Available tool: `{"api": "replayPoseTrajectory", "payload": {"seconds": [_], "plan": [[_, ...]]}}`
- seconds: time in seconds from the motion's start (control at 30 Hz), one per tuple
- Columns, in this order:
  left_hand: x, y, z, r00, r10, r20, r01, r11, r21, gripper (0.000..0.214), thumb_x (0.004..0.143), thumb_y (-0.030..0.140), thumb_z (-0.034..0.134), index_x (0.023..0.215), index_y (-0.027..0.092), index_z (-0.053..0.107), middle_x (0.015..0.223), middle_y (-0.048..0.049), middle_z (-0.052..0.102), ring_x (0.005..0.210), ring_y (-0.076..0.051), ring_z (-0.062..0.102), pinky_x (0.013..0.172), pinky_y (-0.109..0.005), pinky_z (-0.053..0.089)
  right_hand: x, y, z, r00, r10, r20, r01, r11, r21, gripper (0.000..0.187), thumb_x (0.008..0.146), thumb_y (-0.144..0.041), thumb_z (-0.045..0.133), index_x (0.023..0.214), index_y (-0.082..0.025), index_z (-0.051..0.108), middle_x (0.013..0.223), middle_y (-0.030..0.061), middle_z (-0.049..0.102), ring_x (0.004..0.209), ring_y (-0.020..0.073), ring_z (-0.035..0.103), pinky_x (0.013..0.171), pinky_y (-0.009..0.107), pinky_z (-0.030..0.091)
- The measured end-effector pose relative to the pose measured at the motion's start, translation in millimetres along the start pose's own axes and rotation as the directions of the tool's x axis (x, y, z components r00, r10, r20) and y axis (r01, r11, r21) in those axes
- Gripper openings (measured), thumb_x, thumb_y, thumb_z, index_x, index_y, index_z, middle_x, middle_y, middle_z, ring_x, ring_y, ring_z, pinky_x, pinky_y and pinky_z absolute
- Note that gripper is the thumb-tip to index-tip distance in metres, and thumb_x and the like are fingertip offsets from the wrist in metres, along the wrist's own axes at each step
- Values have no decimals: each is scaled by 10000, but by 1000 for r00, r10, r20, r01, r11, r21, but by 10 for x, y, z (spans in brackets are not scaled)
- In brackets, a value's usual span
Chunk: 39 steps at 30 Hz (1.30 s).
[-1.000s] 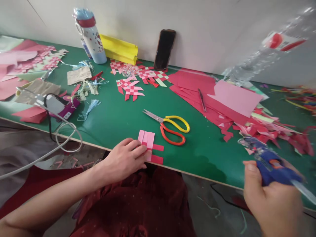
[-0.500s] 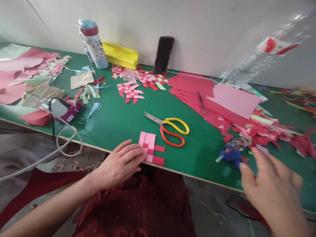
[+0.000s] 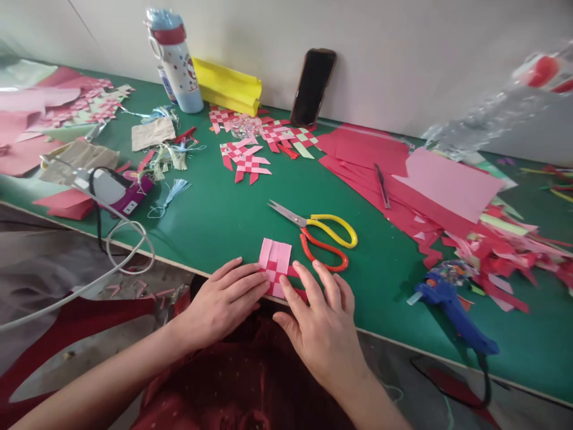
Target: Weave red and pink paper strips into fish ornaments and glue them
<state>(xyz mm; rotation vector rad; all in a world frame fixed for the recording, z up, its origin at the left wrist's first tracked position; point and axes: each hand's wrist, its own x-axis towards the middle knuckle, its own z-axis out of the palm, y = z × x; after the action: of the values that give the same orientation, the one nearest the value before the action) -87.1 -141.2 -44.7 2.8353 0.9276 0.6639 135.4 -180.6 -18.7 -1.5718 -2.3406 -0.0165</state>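
Note:
A woven piece of pink and red paper strips (image 3: 276,254) lies flat at the front edge of the green table. My left hand (image 3: 230,298) rests on its left side, fingers stretched out. On its right side, over the red strip ends, is my right hand (image 3: 320,313), its fingers spread; whether all the fingertips touch the paper I cannot tell. Just beyond lie scissors (image 3: 304,224) with one yellow and one red handle, blades slightly apart. A blue glue gun (image 3: 456,307) lies on the table, right of my right hand.
Finished woven paper fish (image 3: 245,160) lie farther back. Red and pink paper sheets (image 3: 358,161), a craft knife (image 3: 382,186) and scraps cover the right side. A bottle (image 3: 179,65), a phone (image 3: 313,86) and yellow paper (image 3: 228,86) stand at the wall. Tassels (image 3: 172,194) and a white cable (image 3: 129,239) are left.
My right hand has moved left from beside the glue gun to the woven paper. The glue gun now lies fully in sight. My left hand has stayed on the paper.

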Motion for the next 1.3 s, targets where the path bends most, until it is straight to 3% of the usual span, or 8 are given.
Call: {"api": "replayPoseTrajectory", "payload": {"seconds": [0.33, 0.47, 0.53, 0.6, 0.67, 0.77, 1.0, 1.3], "plan": [[-28, 19, 12, 988, -20, -151, -4, 988, -157, 303, 930, 96, 529, 1192, 221, 616, 1119, -48, 726, 1079, -186, 645, 1083, -412, 407, -114, 222, -150, 962, 236, -136, -135, 848, 512, 443, 962, -239, 494, 1400, -274, 438, 1346, 115, 516, 1248, 275, 491, 985, 492, 475], [77, 151, -84, 940, -193, -282, 27, 865, -502, 256, 862, 40, 589, 1051, 204, 642, 974, -56, 726, 990, -193, 663, 974, -389, 489, -212, 271, -209, 935, 325, -140, -182, 780, 599, 416, 953, -227, 499, 1364, -275, 461, 1282, 113, 535, 1139, 265, 541, 919, 474, 510], [171, 232, -148, 885, -423, -195, 111, 598, -793, 154, 874, 87, 596, 969, 201, 635, 943, -60, 716, 947, -197, 677, 873, -355, 536, -209, 318, -249, 928, 342, -151, -186, 773, 606, 412, 961, -233, 482, 1371, -270, 454, 1289, 115, 523, 1119, 254, 548, 902, 452, 517], [277, 292, -204, 757, -652, 44, 195, 161, -968, 48, 873, 190, 646, 844, 189, 608, 856, -42, 706, 811, -176, 684, 731, -297, 548, -152, 400, -287, 921, 335, -199, -184, 824, 536, 398, 960, -245, 492, 1357, -262, 469, 1268, 113, 536, 1099, 248, 558, 907, 445, 511], [374, 321, -244, 645, -711, 282, 161, -234, -959, 214, 797, 281, 746, 762, 179, 561, 696, 0, 655, 636, -135, 636, 598, -239, 510, -51, 520, -304, 920, 288, -266, -173, 907, 384, 367, 950, -262, 520, 1317, -241, 509, 1225, 116, 571, 1100, 258, 560, 933, 457, 494], [463, 320, -274, 575, -672, 466, 65, -530, -845, 331, 682, 276, 837, 735, 174, 527, 606, 46, 583, 523, -82, 546, 540, -195, 463, 125, 743, -247, 930, 176, -323, -141, 982, 129, 317, 947, -294, 518, 1239, -183, 575, 1140, 142, 633, 1101, 290, 566, 953, 483, 475], [404, 291, -274, 551, -648, 525, 0, -630, -777, 322, 675, 206, 842, 854, 178, 576, 736, 15, 648, 616, -91, 611, 652, -227, 524, 395, 1082, -10, 985, 77, -155, -101, 983, -151, 361, 943, -327, 429, 1113, -112, 664, 1036, 186, 702, 940, 321, 624, 858, 497, 489], [318, 215, -301, 520, -677, 520, -44, -630, -776, 410, 620, 159, 873, 895, 198, 571, 740, 32, 670, 670, -114, 660, 731, -262, 547, 739, 1116, -63, 997, -26, 69, 35, 990, -136, 419, 914, -378, 478, 1256, -164, 590, 1117, 126, 709, 960, 291, 663, 846, 428, 510]]}}
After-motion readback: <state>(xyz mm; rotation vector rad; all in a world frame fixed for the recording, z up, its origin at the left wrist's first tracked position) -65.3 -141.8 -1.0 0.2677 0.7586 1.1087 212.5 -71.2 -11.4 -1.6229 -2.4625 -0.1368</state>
